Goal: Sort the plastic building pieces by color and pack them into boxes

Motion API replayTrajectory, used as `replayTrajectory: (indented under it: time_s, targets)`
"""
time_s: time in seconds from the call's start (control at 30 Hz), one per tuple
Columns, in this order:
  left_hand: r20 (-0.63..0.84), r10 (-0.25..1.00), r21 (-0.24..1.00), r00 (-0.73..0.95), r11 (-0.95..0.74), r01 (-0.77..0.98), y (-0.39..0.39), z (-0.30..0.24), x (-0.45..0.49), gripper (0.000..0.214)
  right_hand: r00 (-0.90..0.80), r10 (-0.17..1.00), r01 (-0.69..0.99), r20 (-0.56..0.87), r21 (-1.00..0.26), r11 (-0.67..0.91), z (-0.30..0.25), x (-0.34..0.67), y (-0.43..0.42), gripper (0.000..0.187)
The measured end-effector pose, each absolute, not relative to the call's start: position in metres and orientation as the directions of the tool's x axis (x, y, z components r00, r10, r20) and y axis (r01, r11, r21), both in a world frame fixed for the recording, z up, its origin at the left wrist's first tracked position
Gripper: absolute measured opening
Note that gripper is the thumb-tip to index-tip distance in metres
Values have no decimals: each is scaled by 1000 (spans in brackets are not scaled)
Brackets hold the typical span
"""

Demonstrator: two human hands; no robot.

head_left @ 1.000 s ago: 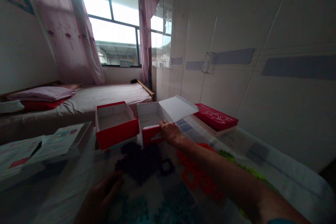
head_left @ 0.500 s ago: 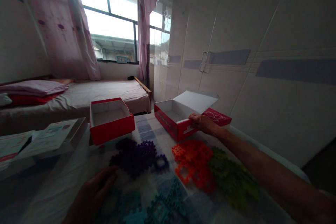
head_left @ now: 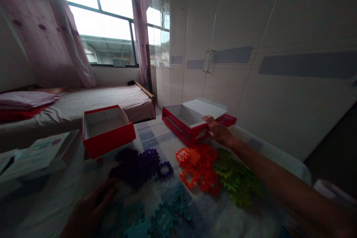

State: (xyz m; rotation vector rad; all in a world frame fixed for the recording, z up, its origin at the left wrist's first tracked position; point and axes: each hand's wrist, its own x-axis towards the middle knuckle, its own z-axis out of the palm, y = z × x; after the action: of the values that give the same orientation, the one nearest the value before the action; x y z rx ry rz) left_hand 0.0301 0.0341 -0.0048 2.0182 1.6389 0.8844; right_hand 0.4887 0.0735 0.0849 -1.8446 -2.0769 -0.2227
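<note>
My right hand (head_left: 219, 131) is at the near right corner of a red cardboard box (head_left: 178, 128) with a white inside. Its fingers grip the box's edge beside the raised white flap (head_left: 208, 108). My left hand (head_left: 93, 200) rests low on the table in dim light, fingers loosely bent and slightly apart, holding nothing I can see. Near it lie dark purple notched pieces (head_left: 139, 165) and teal ones (head_left: 164, 217). Orange pieces (head_left: 199, 167) lie in front of the red box, with green pieces (head_left: 237, 178) below my right forearm.
A second red box (head_left: 108, 137), open on top, stands on the left of the checked tablecloth (head_left: 147, 135). Printed sheets lie in a pale tray (head_left: 60, 156) at the far left. Behind are a bed (head_left: 111, 96), a window and a white wardrobe (head_left: 223, 15).
The view has turned slightly right. The box's white flap sits lower than before, and my right hand stays at the same corner. My left hand rests in about the same place.
</note>
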Motion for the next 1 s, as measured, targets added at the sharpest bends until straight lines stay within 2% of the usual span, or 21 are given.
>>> replayTrajectory:
  time_s: [0.1, 0.27, 0.4, 0.53, 0.6, 0.77, 1.0]
  targets:
    - [203, 974, 653, 98, -210, 728, 36, -3, 30, 43, -15, 919, 988, 395, -134, 74, 82, 493, 39, 50]
    - [115, 990, 667, 79, -136, 733, 37, -1, 30, 56, 23, 956, 971, 291, -235, 48, 55, 506, -52, 69]
    - [87, 994, 662, 66, -107, 742, 35, 1, 30, 61, 82, 964, 987, 252, -152, -45, 22, 504, -105, 86]
    - [86, 993, 653, 77, -114, 749, 35, 1, 31, 62, 109, 963, 992, 247, -89, -90, 6, 491, -113, 97]
    - [82, 994, 637, 75, -110, 763, 35, 3, 32, 62, 131, 952, 991, 276, -75, -115, 5, 485, -108, 93]
    - [81, 994, 608, 78, -111, 786, 34, 6, 34, 67, 115, 914, 993, 390, -32, -112, 9, 479, -104, 66]
    - [112, 989, 628, 92, -143, 765, 37, -1, 30, 64, 46, 903, 996, 428, 50, -74, 18, 488, -104, 56]
